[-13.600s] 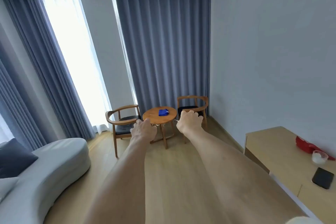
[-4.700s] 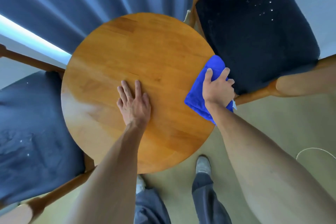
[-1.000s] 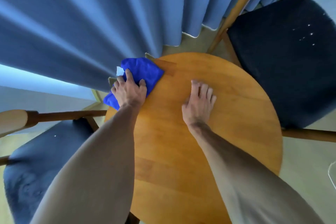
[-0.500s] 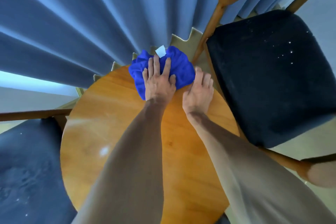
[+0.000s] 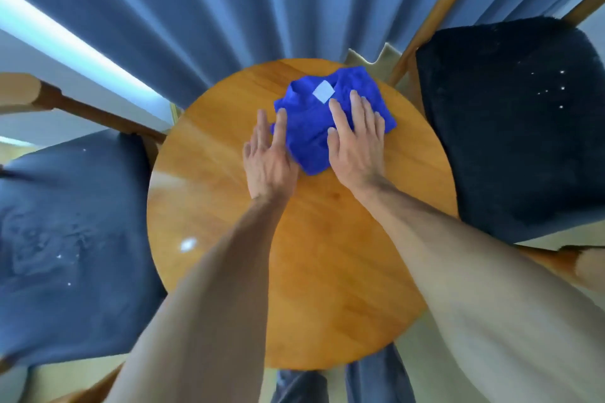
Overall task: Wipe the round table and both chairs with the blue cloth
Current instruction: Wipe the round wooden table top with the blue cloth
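Round table (image 5: 327,255) at centre. The cloth (image 5: 314,131) lies on the tabletop toward 12 o'clock, near the far rim. The left hand (image 5: 268,154) rests at the cloth's 9 o'clock edge, partly on the table; the right hand (image 5: 357,141) lies on the cloth's 3 o'clock part. One chair (image 5: 65,232) stands at the table's 9 o'clock, the other chair (image 5: 510,127) at 2 o'clock. The curtain (image 5: 203,10) hangs behind, at 12 o'clock.

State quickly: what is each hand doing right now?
Left hand: open, fingers straight, index finger touching the blue cloth's left edge.
Right hand: open, flat fingers pressing on the cloth.
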